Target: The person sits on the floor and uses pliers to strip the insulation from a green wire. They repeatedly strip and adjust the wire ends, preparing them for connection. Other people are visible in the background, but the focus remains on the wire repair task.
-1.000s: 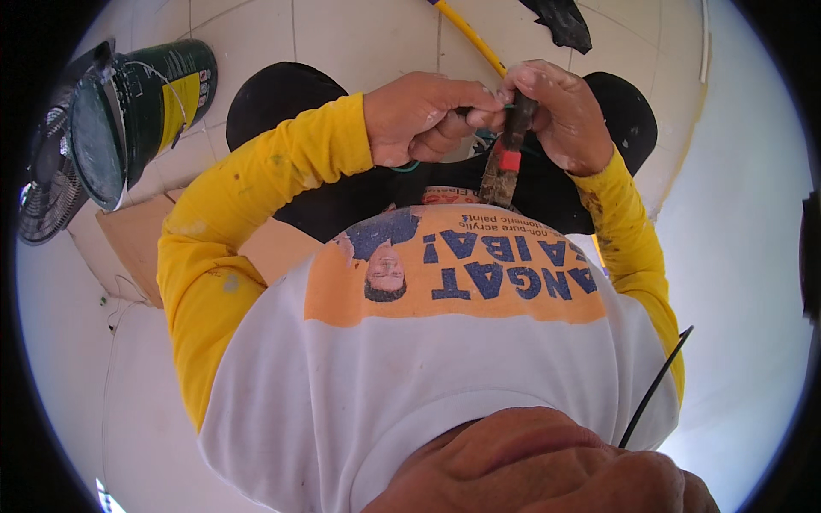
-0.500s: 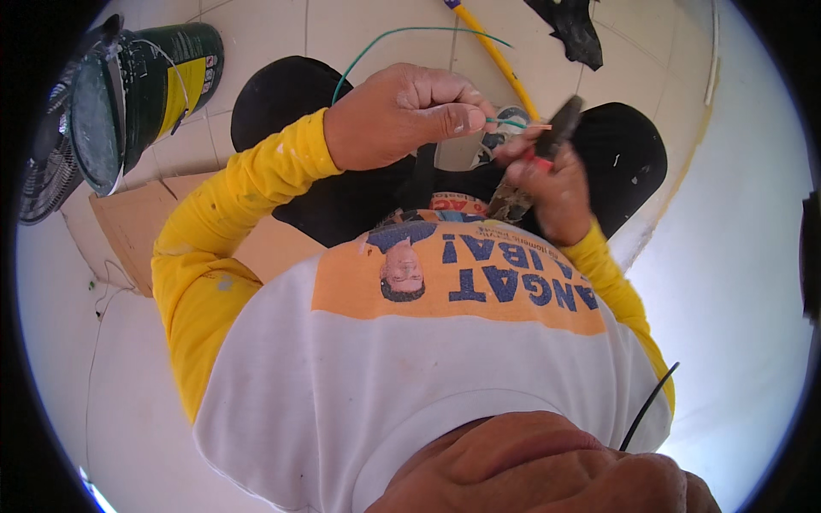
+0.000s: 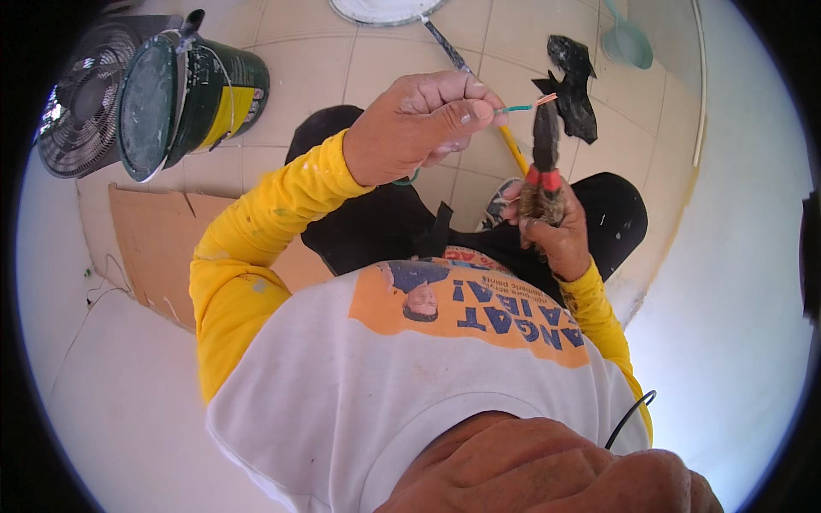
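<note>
Between thumb and fingers, my left hand [image 3: 428,120] pinches a green insulated wire [image 3: 516,109] whose stripped copper end [image 3: 545,100] points right. My right hand [image 3: 556,231] is wrapped round the worn handles of a pair of pliers [image 3: 546,141], with red bands below the dark jaws. The jaws point up, their tip just under the bare copper; whether they touch it I cannot tell. Most of the wire's length is hidden behind my left hand, with a bit of green showing below it.
A green lidded bucket [image 3: 154,111] lies tilted at the left beside a black fan [image 3: 85,111]. Cardboard [image 3: 154,248] covers floor near my left arm. Ahead are a yellow pole [image 3: 513,150], a black cloth-like piece [image 3: 577,94], a green dipper [image 3: 629,44] and a round white-smeared lid [image 3: 385,8].
The pliers have turned upright in my right hand and dropped lower, away from crossing the wire. My left hand still holds the wire. The view has shifted, bringing more floor into sight.
</note>
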A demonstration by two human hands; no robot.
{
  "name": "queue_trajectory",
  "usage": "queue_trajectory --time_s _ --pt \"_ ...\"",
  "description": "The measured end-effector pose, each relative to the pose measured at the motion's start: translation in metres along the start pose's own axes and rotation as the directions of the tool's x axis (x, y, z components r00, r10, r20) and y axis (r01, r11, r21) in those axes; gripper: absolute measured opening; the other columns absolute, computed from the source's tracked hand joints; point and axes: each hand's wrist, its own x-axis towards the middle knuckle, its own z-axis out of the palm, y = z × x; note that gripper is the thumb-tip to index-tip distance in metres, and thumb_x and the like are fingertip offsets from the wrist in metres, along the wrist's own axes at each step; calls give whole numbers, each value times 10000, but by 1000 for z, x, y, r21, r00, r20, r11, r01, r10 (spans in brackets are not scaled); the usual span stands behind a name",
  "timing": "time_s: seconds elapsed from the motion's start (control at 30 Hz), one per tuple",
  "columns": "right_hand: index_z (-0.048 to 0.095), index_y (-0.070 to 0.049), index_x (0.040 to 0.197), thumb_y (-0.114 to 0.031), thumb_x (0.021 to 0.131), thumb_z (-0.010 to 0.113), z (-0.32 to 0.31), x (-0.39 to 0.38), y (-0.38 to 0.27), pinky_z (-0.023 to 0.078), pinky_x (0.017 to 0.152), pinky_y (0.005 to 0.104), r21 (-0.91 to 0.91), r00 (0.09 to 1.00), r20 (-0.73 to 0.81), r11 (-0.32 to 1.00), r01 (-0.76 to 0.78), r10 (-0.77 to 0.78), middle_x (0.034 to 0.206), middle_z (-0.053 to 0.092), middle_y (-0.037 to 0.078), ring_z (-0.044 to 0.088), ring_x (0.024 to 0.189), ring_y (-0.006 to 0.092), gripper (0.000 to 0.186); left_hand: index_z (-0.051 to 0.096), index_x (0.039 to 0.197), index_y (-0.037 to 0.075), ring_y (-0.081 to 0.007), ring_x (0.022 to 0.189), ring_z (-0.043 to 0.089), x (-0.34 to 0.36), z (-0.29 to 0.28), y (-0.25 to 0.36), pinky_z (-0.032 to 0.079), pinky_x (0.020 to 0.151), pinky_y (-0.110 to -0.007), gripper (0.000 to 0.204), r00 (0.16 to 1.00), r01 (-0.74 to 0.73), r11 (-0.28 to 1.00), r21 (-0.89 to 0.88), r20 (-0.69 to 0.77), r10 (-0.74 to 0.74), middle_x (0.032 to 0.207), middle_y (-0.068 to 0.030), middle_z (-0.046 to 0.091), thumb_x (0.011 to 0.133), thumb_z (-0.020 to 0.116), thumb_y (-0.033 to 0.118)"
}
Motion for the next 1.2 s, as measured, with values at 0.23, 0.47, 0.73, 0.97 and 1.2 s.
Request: queue_trajectory --time_s 0.23,0.47,0.73,0.97,1.2 --pt "590 14 957 27 769 706 -7 15 -57 478 822 293 -695 838 108 562 448 -535 1162 609 131 613 947 224 222 571 1030 46 0 519 301 0 -4 20 232 458 -165 206 1000 -7 943 -331 -18 1 625 81 371 1018 521 246" --pt "617 3 932 88 703 649 1 24 -65 457 883 305 -684 817 161 534 496 -553 1202 601 143 594 1041 246 247 577 1007 40 -8 532 315 -1 2 27 245 476 -174 252 992 -123 979 -165 -27 120 641 68 400 1016 525 286" --pt "668 15 968 84 706 657 -7 33 -43 460 923 316 -745 785 125 466 478 -606 1270 558 124 587 1091 241 271 595 1007 43 -6 547 335 0 11 25 245 488 -173 273 979 -191 979 74 -51 195 661 79 404 1011 541 311" --pt "682 15 1028 85 718 648 -5 36 -45 463 939 316 -675 788 127 530 513 -602 1304 522 124 586 1100 257 319 608 1011 49 -16 545 344 5 14 20 282 488 -171 323 970 -218 967 135 -78 230 645 66 397 1017 518 359" --pt "664 2 1016 95 695 666 -2 38 -38 462 903 315 -660 747 108 515 547 -656 1225 547 130 580 1062 269 335 623 1019 30 -31 589 373 4 19 18 329 540 -180 343 944 -302 930 209 -72 323 668 50 421 1027 497 349"
